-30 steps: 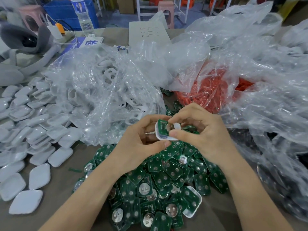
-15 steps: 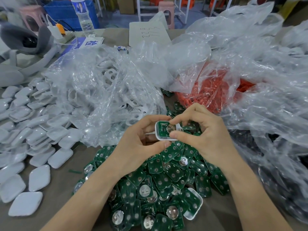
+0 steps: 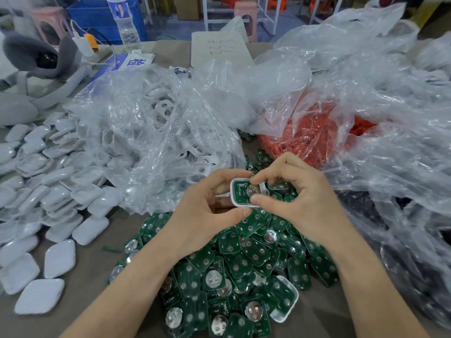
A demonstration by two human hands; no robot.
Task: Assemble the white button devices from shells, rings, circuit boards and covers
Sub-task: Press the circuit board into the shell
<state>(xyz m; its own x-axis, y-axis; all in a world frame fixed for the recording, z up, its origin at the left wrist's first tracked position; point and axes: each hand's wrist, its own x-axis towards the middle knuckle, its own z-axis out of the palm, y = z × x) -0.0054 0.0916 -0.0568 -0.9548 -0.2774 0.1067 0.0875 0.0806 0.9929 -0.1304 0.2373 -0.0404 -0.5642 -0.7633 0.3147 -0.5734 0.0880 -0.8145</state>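
Observation:
Both hands hold one white shell point(image 3: 234, 201) with a green circuit board point(image 3: 241, 192) lying inside it, battery clip facing up. My left hand point(image 3: 202, 215) grips the shell from the left, thumb under its near edge. My right hand point(image 3: 300, 201) pinches the right side, index fingertip on the board's top and thumb at the near rim. Below the hands lies a heap of loose green circuit boards point(image 3: 244, 272). Another white shell point(image 3: 284, 311) lies at the heap's near right.
Finished white devices point(image 3: 46, 191) are spread over the table's left. A clear bag of white shells point(image 3: 151, 132) sits behind the hands. An orange-filled bag point(image 3: 314, 132) is at the back right, with crumpled plastic bags point(image 3: 400, 147) along the right. A water bottle point(image 3: 124, 23) stands far back.
The board has settled flat into the shell, which has turned to face up more. Both hands stay in place, the right fingers shifting slightly on it.

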